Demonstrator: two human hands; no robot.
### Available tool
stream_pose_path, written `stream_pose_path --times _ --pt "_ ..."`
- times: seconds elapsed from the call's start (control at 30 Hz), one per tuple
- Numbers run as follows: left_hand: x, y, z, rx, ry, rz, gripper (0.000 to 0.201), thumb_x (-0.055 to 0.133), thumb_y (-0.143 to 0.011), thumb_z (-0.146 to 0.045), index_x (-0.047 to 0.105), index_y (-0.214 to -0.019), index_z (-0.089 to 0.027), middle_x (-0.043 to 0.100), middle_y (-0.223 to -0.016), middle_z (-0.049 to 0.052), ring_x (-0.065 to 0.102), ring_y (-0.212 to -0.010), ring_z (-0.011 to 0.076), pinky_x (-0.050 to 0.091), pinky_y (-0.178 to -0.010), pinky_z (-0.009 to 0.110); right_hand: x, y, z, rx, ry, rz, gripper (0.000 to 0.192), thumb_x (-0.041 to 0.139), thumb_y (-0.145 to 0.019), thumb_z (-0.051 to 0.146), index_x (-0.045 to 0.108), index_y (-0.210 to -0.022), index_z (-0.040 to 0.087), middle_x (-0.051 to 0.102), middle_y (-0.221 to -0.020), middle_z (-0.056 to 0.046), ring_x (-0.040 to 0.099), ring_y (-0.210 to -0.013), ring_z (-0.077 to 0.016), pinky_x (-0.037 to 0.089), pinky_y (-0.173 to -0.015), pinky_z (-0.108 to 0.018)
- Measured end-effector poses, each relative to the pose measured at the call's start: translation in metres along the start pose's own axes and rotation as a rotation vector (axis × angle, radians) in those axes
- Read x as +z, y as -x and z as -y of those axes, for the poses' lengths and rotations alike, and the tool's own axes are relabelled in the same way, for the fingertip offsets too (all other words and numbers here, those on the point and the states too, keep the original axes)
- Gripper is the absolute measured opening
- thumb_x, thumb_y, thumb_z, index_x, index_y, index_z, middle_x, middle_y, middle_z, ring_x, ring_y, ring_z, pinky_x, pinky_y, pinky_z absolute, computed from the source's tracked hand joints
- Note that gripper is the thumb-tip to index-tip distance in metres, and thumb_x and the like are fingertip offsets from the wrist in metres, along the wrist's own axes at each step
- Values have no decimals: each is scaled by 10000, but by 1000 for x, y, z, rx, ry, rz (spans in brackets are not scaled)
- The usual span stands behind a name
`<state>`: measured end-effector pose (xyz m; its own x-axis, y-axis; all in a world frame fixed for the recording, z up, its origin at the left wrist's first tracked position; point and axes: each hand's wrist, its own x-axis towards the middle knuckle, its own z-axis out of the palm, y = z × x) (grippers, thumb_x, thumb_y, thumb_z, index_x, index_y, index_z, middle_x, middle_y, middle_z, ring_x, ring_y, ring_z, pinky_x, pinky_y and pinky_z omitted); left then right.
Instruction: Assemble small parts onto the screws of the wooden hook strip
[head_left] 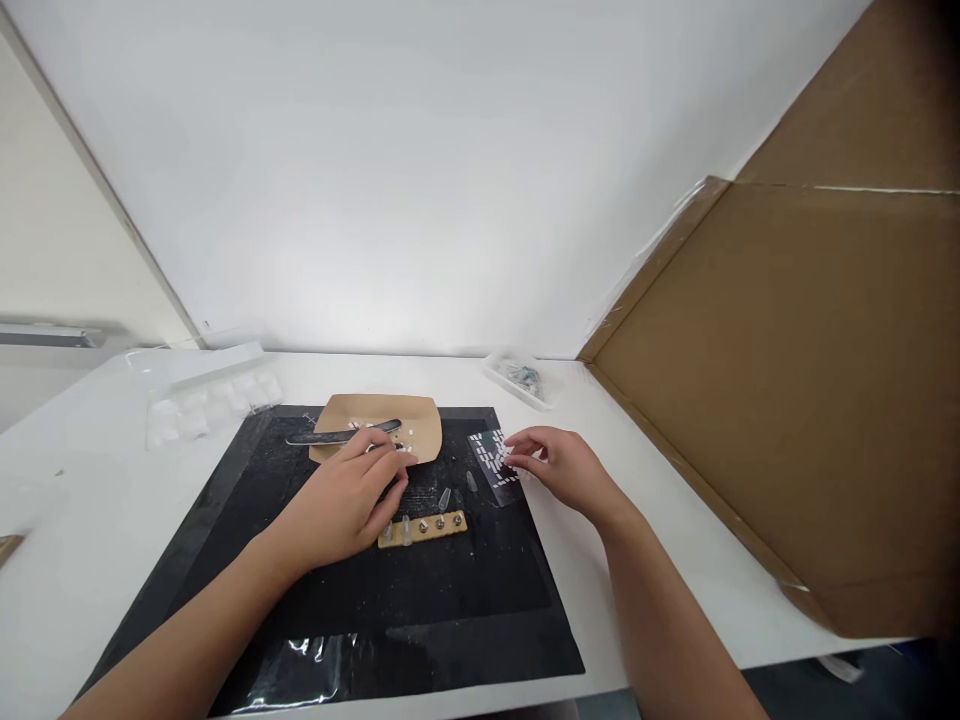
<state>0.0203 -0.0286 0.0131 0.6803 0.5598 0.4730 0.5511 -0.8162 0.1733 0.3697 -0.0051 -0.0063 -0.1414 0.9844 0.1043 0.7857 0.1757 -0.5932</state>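
Observation:
My left hand [364,490] hovers at the front edge of a tan paper tray [421,420], fingers curled in and thumb near the fingertips. Anything between them is too small to make out. A dark nail file [322,438] lies across the tray beside the hand. Below the fingers is a tan strip [431,528] with round metal studs; clear nail tips [406,530] stand at its left end. Loose nail tips [445,498] lie behind it. My right hand [551,462] pinches thumb and forefinger together at a sheet of small white tabs [491,462]; what they grip is hidden.
A black mat [465,610] covers the middle of the white table [675,570]. At the back left sits a clear plastic case [214,400] with white contents. A small clear box [521,380] stands at the back right. A cardboard panel [810,390] bounds the right side.

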Motion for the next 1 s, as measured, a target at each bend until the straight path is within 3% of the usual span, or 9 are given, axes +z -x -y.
stream_pose_path --times 0.13,0.37,0.43,0.53,0.57,0.67,1.0 --pt "1 0 0 -1 -13 -4 221 518 -1045 -161 631 -1233 -139 731 -1032 117 571 -1172 315 572 -975 469 -5 1 7 -36 -30 16 229 630 -1001 427 801 -946 285 826 -910 -13 758 -854 -243 547 -775 -357" --pt "5 2 1 3 9 -4 234 503 -1059 -168 621 -1260 -150 743 -1000 107 581 -1199 312 584 -945 449 -10 25 10 -45 -93 24 372 414 -1106 398 727 -948 272 833 -921 -3 796 -870 -224 608 -837 -371" --pt "6 2 2 -12 16 -10 226 503 -1062 -176 618 -1255 -151 740 -983 107 580 -1209 316 583 -942 451 -7 35 4 -31 -75 -19 382 376 -1117 396 734 -1055 279 835 -1035 -36 793 -982 -262 603 -912 -440" --pt "5 3 3 -30 20 -14 229 507 -1060 -179 605 -1266 -159 735 -994 108 581 -1215 318 581 -933 446 0 46 -12 -104 65 -173 326 581 -1044 519 736 -1239 309 768 -1306 -70 698 -1241 -338 532 -1086 -541" --pt "5 3 3 -32 21 -17 231 508 -1058 -177 601 -1270 -163 733 -997 107 583 -1210 316 580 -930 442 2 48 -19 -132 107 -192 427 694 -970 565 716 -1318 318 739 -1366 -77 658 -1299 -368 501 -1127 -576" --pt "4 2 0 -19 22 -33 218 508 -1055 -171 595 -1255 -162 728 -1000 108 587 -1195 313 578 -933 438 6 50 -34 -127 123 -117 585 826 -864 571 697 -1388 345 699 -1435 -68 618 -1350 -381 484 -1161 -595" --pt "1 1 -5 -2 30 -57 205 514 -1044 -161 589 -1234 -158 729 -1006 105 585 -1166 303 580 -921 437 15 44 -31 -54 51 -131 210 808 -888 480 823 -975 289 769 -1258 -71 670 -1234 -353 519 -1085 -541"
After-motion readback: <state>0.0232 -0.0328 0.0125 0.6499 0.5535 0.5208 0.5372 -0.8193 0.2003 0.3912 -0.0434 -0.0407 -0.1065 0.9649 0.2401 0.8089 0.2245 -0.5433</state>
